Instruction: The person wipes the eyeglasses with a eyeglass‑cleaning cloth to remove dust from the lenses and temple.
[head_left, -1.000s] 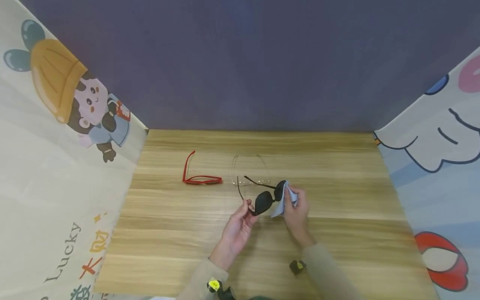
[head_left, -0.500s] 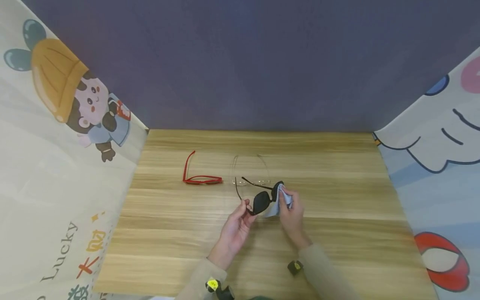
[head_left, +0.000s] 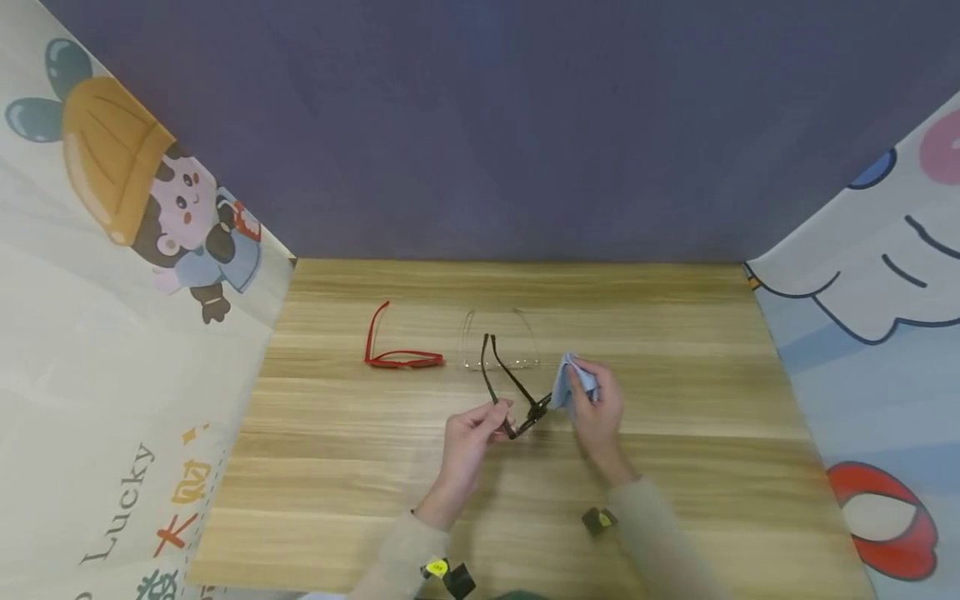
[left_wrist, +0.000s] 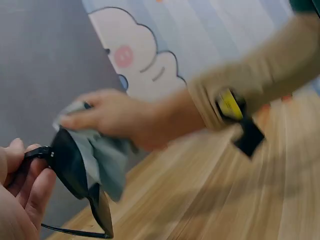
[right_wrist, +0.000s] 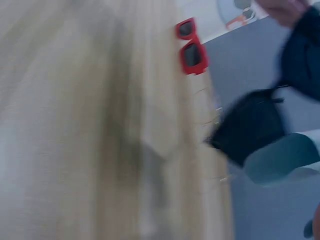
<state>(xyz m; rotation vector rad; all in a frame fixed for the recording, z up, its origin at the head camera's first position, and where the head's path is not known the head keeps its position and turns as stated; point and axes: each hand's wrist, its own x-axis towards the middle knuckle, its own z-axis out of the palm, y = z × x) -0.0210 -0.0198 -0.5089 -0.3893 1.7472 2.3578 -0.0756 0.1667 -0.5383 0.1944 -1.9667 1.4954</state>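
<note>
Black sunglasses (head_left: 537, 411) are held above the table, their temples pointing away from the person. My left hand (head_left: 468, 437) pinches them at the hinge end, fingers and thumb on the frame in the left wrist view. A light blue cleaning cloth (head_left: 564, 385) is gripped by my right hand (head_left: 600, 408), beside the far end of the sunglasses. In the left wrist view the cloth (left_wrist: 102, 160) overlaps a dark lens (left_wrist: 69, 162). The right wrist view is blurred; both lenses (right_wrist: 255, 125) show there, the cloth right at one of them.
Red-framed sunglasses (head_left: 405, 360) lie on the wooden table (head_left: 675, 333) at the left. Clear thin-framed glasses (head_left: 501, 365) lie beside them, partly behind the held temples. A dark blue panel (head_left: 480, 133) stands at the back, with printed curtains (head_left: 885, 333) at the sides.
The sunglasses have tipped so their lenses no longer face the head camera, and the temples have swung. The right hand and cloth moved left, then back right and off the lens front.
</note>
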